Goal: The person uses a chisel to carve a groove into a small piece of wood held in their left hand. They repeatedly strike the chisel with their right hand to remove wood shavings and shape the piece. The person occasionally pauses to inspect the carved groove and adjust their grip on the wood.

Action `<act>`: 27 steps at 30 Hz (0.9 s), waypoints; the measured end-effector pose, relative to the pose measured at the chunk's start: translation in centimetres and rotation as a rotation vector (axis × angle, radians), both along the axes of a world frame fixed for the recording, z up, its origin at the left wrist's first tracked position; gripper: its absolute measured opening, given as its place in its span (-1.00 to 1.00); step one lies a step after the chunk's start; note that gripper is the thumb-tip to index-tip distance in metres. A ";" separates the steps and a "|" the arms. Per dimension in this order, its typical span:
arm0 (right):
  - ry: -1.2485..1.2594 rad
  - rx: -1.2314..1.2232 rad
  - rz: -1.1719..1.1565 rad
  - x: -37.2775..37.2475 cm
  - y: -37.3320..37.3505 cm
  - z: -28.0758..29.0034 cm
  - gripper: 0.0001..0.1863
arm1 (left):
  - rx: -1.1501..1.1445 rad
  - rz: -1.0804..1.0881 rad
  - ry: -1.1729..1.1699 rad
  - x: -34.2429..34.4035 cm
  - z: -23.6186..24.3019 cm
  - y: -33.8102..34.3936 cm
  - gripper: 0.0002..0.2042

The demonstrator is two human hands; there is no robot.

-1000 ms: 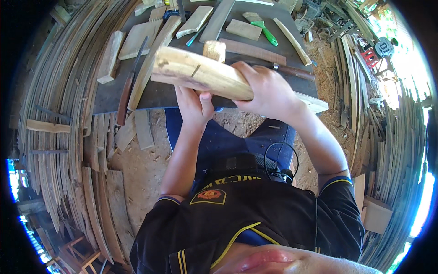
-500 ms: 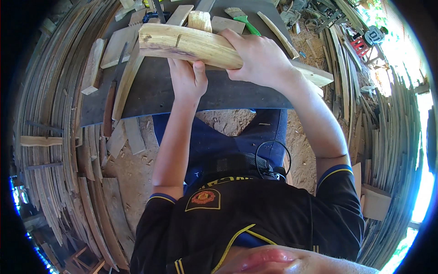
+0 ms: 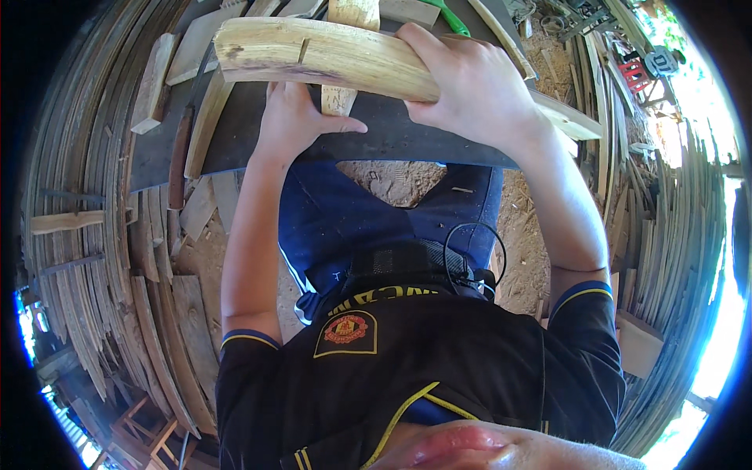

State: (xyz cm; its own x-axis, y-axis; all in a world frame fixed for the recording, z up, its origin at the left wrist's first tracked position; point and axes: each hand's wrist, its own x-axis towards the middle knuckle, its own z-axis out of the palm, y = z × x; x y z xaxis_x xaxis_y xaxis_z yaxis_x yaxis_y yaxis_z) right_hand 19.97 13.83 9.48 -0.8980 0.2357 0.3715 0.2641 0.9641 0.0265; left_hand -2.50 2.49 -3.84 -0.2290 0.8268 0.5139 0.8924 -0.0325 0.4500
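Observation:
A thick, slightly curved piece of wood [image 3: 337, 55] is held up over the dark workbench [image 3: 392, 129]. It has a narrow slot cut in its face and a dark stain near its left end. My right hand [image 3: 478, 90] grips its right end, thumb on the near edge. Below its left part is my left hand [image 3: 294, 121], its thumb stretched out to the right, off the wood. The left fingertips reach the lower edge and are partly hidden behind it. A smaller wooden block [image 3: 339, 100] passes behind the curved piece and shows above and below it.
A brown-handled tool with a long blade [image 3: 182, 157] lies by the bench's left edge, near wooden offcuts [image 3: 155, 82]. The green brush handle [image 3: 453, 17] is at the back. A wooden strip [image 3: 568, 116] lies at right. Stacked slats [image 3: 78, 157] line the left side.
My left hand has moved left and its thumb has come off the curved wood. The smaller block now shows below the curved piece. My right hand keeps its grip. The view has shifted.

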 end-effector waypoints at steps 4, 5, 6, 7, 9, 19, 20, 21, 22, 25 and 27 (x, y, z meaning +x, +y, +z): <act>-0.015 -0.021 -0.023 -0.1 -0.1 0.2 -0.31 | 0.040 0.071 0.014 0.2 -0.4 0.6 0.15; -0.016 -0.029 -0.024 -0.1 0.2 0.0 -0.30 | 0.042 0.080 0.026 0.2 -0.4 0.6 0.16; -0.017 -0.037 -0.024 -0.2 0.2 -0.1 -0.29 | 0.044 0.089 0.037 0.2 -0.4 0.6 0.16; -0.182 -0.144 -0.100 -0.3 0.0 0.7 -0.13 | 0.043 0.096 0.045 0.2 -0.4 0.6 0.17; -0.410 -0.284 -0.200 -0.9 -0.3 2.7 0.12 | 0.052 0.107 0.068 0.3 -0.5 0.4 0.16; -0.010 -0.048 0.052 -0.2 0.7 -0.3 -0.21 | 0.063 0.142 0.124 0.4 -0.3 0.7 0.09; 0.020 -0.036 0.078 -0.1 0.6 -0.2 -0.21 | 0.079 0.139 0.125 0.4 -0.2 0.8 0.07; 0.049 -0.023 0.104 -0.1 0.5 0.0 -0.20 | 0.068 0.131 0.111 0.3 -0.4 0.8 0.06; 0.009 -0.076 0.073 0.0 0.4 0.3 -0.16 | 0.062 0.128 0.091 0.2 -0.6 0.9 0.04; 0.031 -0.186 0.139 -0.6 0.8 1.6 0.01 | 0.029 0.119 0.054 0.0 -1.1 0.8 -0.01; 0.232 -0.201 0.398 -1.8 1.9 4.4 0.21 | 0.023 0.097 0.013 -0.1 -1.0 0.9 -0.05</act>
State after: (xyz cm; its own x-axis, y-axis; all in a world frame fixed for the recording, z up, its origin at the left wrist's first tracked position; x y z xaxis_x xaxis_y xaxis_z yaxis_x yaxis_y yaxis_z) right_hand 18.13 15.71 13.87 -0.8317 -0.0213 0.5548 -0.1486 0.9713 -0.1855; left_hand -2.56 3.38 -4.88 -0.3009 0.7887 0.5361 0.8976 0.0442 0.4386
